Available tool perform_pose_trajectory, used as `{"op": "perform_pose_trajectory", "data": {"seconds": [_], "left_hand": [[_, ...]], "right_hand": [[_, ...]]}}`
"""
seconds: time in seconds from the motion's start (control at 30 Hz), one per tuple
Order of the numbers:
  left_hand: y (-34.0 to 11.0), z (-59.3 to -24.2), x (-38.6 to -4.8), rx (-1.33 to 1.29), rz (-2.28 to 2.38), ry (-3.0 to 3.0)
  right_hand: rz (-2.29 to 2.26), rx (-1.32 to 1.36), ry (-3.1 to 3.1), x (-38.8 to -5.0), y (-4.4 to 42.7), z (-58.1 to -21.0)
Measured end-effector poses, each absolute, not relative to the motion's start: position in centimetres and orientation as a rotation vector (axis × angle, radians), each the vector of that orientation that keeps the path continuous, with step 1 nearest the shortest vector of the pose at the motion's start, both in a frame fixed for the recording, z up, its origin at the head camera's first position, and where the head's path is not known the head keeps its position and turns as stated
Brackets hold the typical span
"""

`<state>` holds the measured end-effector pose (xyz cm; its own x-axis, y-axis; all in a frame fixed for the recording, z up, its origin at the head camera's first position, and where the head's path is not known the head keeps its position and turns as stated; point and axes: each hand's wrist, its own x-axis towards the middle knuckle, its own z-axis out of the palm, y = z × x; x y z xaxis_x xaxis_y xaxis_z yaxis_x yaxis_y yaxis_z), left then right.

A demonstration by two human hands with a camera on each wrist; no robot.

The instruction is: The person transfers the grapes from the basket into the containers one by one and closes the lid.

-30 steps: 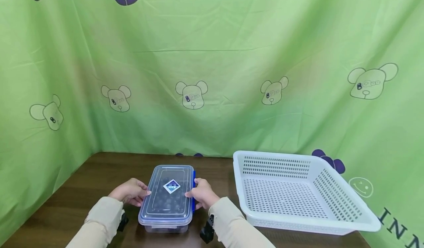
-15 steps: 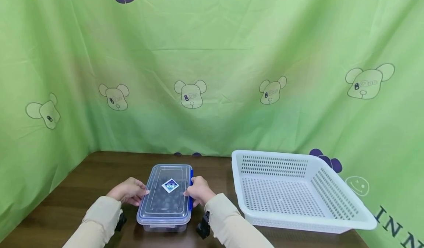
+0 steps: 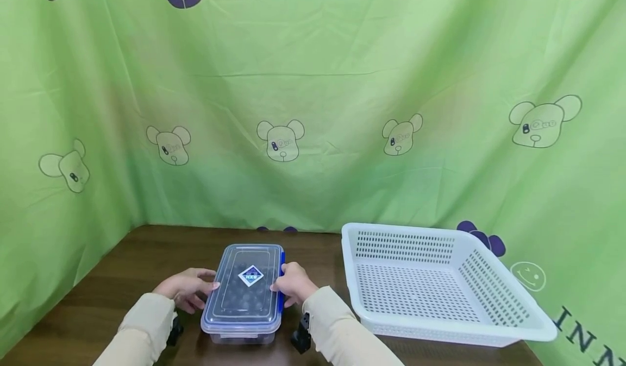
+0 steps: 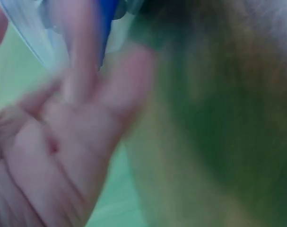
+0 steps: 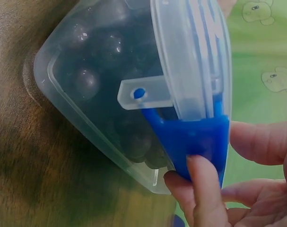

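A clear plastic food container [image 3: 246, 284] with a lid and a diamond-shaped sticker stands on the table. Dark round objects [image 5: 86, 82] show through its wall, their kind unclear. My right hand [image 3: 295, 283] holds the container's right side, thumb at the lid edge and fingers on the blue latch [image 5: 195, 142], which lies over the rim. On the left side, my left hand [image 3: 186, 289] has its fingers loosely spread, thumb at the lid's edge; whether it touches is hard to tell. The left wrist view is blurred, with a strip of blue plastic [image 4: 108, 19] beyond the fingers.
A white perforated plastic basket [image 3: 364, 301] stands to the right on the brown wooden table [image 3: 161, 246]. A green printed cloth [image 3: 332, 192] hangs behind and at both sides. Each wrist carries a small black camera.
The fingers of my left hand have loosened and spread away from the container's left side. My right hand stays at the blue latch. The container keeps its place.
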<state>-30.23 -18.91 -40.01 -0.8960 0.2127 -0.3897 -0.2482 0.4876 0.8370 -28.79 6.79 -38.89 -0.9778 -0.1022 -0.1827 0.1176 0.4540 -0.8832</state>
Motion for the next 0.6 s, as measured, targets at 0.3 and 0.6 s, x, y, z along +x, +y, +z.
{"op": "perform_pose_trajectory", "data": {"seconds": [0.3, 0.6], "left_hand": [[-20.4, -43.6, -30.1, -0.048, 1.712, 1.903], [-20.8, -44.4, -30.5, 0.093, 1.791, 1.743]], "right_hand": [[-1.538, -0.025, 2.497, -28.6, 6.7, -39.5], [-1.541, -0.025, 2.516, -28.8, 6.9, -39.4]]}}
